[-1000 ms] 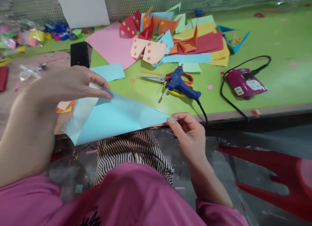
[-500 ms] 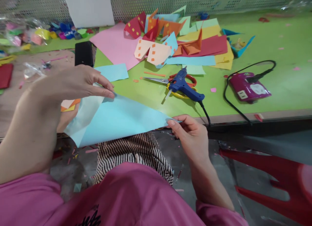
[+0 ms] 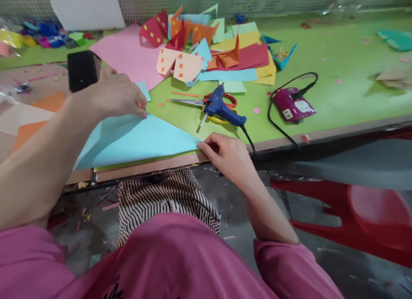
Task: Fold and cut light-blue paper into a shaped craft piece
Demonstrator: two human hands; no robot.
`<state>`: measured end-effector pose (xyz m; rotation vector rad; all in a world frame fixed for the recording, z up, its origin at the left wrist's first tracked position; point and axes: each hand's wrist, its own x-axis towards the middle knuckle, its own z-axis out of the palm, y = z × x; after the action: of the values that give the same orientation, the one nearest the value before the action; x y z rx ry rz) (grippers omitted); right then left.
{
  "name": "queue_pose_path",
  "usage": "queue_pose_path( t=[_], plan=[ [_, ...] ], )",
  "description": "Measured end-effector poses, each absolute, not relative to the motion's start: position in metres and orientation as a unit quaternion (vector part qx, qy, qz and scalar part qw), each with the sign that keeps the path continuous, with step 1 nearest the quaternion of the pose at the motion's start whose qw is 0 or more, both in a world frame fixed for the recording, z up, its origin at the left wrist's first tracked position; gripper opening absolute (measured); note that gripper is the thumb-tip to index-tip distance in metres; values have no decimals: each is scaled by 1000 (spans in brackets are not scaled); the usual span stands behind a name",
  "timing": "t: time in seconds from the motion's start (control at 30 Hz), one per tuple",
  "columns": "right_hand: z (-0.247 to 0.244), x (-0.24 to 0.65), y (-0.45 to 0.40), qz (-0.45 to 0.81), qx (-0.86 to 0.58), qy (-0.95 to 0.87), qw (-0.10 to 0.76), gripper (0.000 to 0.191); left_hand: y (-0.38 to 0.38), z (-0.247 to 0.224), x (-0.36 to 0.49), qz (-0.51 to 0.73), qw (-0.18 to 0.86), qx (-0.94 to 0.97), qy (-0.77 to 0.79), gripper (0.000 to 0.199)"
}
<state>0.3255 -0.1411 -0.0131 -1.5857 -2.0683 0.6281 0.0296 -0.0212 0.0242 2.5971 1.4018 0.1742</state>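
Thumb and fingers of the right hand [image 3: 230,159] are closed on the sharp tip of a light blue paper [image 3: 154,138], while the left hand [image 3: 117,95] bends over its upper edge, curled fingertips touching it; whether those fingers pinch the sheet or merely press on it, I cannot tell. The paper is plain and pale, showing as a long triangle, broad at the left and tapering to a point at the right. Just beyond its upper edge, a blue glue gun [image 3: 222,108] rests across scissors [image 3: 188,102] with red and yellow handles showing beneath, and a thin orange strip [image 3: 185,94] lies near the blades. Farther back are a large pink sheet [image 3: 127,52], a cream cutout [image 3: 185,67] dotted with orange squares, and a jumble of folded and flat coloured papers; off to the right sits a purple power socket [image 3: 294,105] with a black cable plugged in. What gets in the way is the left forearm, which covers part of the paper's broad end (an orange sheet [image 3: 25,135] is partly hidden by it too). The blue paper lies at the front edge of the green table [image 3: 341,101], stretched between the two hands: its point in the right fingers, its upper edge under the left ones.
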Motion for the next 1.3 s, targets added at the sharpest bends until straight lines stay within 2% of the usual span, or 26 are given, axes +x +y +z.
queue_pose_path(
  t=[0.17,0.3,0.4,0.57,0.67,0.77,0.87,1.07,1.17,1.27,1.3],
  plan=[
    [-9,327,-137,244,-585,-750,189,27,-23,20,55,-19,61,846,529,39],
    [-8,327,-138,211,-614,-746,150,22,-38,24,63,20,3,860,510,19],
    [-11,332,-138,175,-617,-752,152,10,-45,26,64,27,0,866,500,26],
    [-19,349,-138,173,-608,-755,175,8,-45,29,62,-32,33,849,526,41],
    [-20,353,-144,143,-579,-776,205,18,-40,27,57,-30,64,834,548,50],
    [-18,345,-157,39,-529,-809,252,35,-36,25,55,-35,78,829,553,54],
    [-20,333,-170,-31,-465,-852,238,33,-37,26,56,-47,74,828,554,57],
    [-41,325,-178,-63,-466,-858,206,30,-33,23,52,-39,81,812,577,56],
    [-48,327,-178,-82,-468,-855,207,31,-34,22,49,-35,64,814,576,48],
    [-49,326,-178,-65,-476,-853,205,31,-58,29,61,31,28,829,557,32],
    [-48,326,-178,-61,-474,-853,210,30,-73,31,70,56,16,840,539,37]
  ],
)
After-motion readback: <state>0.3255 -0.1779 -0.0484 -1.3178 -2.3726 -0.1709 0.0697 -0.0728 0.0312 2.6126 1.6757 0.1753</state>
